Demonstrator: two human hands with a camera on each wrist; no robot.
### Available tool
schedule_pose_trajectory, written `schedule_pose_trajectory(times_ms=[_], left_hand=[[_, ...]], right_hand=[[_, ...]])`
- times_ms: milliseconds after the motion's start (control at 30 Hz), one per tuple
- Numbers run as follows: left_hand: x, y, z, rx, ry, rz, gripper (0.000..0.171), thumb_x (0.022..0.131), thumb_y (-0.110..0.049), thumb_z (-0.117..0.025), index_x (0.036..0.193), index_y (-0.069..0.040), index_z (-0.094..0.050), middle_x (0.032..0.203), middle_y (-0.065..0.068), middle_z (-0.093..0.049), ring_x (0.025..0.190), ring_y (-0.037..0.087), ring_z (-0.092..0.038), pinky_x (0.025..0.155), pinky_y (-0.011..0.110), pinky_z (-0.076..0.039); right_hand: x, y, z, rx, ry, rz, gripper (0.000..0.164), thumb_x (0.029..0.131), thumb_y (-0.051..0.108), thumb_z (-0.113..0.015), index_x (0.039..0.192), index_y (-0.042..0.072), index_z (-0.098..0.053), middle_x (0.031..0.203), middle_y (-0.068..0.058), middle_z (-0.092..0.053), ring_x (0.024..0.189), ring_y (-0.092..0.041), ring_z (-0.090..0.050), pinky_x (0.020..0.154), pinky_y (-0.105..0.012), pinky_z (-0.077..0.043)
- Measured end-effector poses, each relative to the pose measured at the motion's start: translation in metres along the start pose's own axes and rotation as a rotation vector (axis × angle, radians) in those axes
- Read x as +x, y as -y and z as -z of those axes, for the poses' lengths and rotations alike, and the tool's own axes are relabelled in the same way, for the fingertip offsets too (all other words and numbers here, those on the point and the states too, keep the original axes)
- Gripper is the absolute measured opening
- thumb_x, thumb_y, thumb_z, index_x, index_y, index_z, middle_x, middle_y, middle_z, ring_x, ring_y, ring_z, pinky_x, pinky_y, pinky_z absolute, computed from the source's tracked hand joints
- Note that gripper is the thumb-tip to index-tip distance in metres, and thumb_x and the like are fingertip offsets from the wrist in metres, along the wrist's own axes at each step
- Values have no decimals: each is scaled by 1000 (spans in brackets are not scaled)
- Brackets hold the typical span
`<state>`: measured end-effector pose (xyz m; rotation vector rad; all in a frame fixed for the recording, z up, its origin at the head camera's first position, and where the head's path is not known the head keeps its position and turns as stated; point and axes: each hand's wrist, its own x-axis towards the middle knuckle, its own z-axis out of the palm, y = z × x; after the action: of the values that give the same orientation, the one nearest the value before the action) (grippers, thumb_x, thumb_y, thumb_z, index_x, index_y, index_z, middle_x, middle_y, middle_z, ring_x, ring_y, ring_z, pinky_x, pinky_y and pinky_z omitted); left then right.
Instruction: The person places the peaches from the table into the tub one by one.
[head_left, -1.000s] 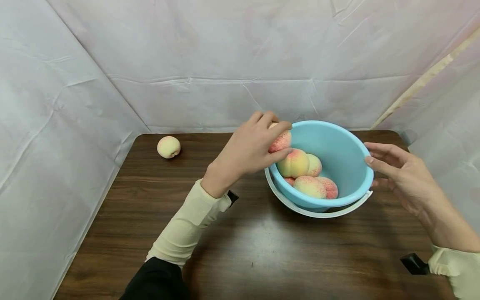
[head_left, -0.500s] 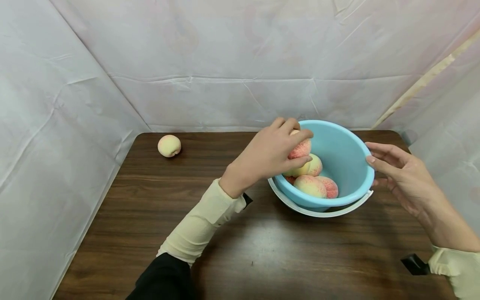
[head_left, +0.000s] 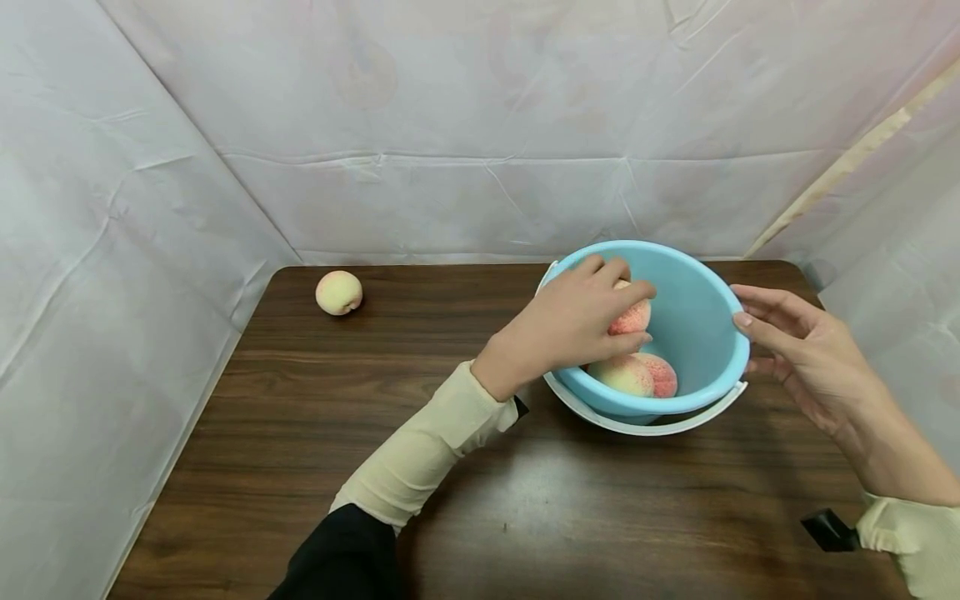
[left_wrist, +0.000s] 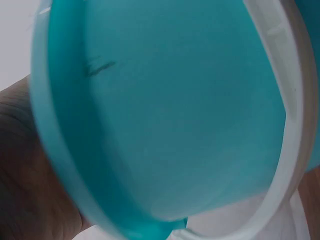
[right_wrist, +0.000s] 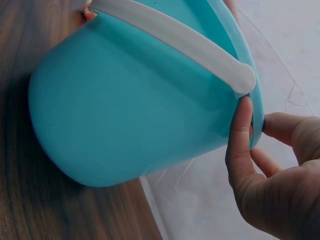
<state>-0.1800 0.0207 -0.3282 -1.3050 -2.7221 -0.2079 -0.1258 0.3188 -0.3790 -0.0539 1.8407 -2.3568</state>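
Note:
In the head view my left hand (head_left: pixel 573 325) grips a pink-speckled peach (head_left: pixel 632 318) between thumb and fingers, over the left part of a light blue bucket (head_left: pixel 686 308). Below that hand, more peaches (head_left: pixel 621 374) lie in the bucket; others are hidden behind it. My right hand (head_left: pixel 817 358) pinches the bucket's right rim; the right wrist view shows its thumb on one side and fingers (right_wrist: pixel 241 142) on the other. Only the bucket's outer wall (left_wrist: pixel 185 110) and part of the left hand (left_wrist: pixel 35 170) appear in the left wrist view, without the peach.
A single pale peach (head_left: pixel 339 292) lies at the far left of the dark wooden table (head_left: pixel 315 433). The bucket's white handle (head_left: pixel 637 428) hangs down around its front. White sheeting (head_left: pixel 450 125) stands behind the table and at both sides.
My left hand has carried the peach rightward and slightly down, from the bucket's left rim to inside it. The right hand and the bucket have hardly moved.

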Motion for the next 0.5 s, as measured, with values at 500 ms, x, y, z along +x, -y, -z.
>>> schedule_pose_trajectory(times_ms=[500], left_hand=[[27, -17, -8, 1, 130, -56, 50, 101, -55, -61, 142, -28, -57, 124, -5, -60, 111, 14, -52, 83, 25, -51]], right_hand=[[0, -2, 0, -13, 2, 5, 44, 103, -9, -52, 143, 8, -59, 120, -2, -74, 94, -15, -76, 64, -33, -64]])
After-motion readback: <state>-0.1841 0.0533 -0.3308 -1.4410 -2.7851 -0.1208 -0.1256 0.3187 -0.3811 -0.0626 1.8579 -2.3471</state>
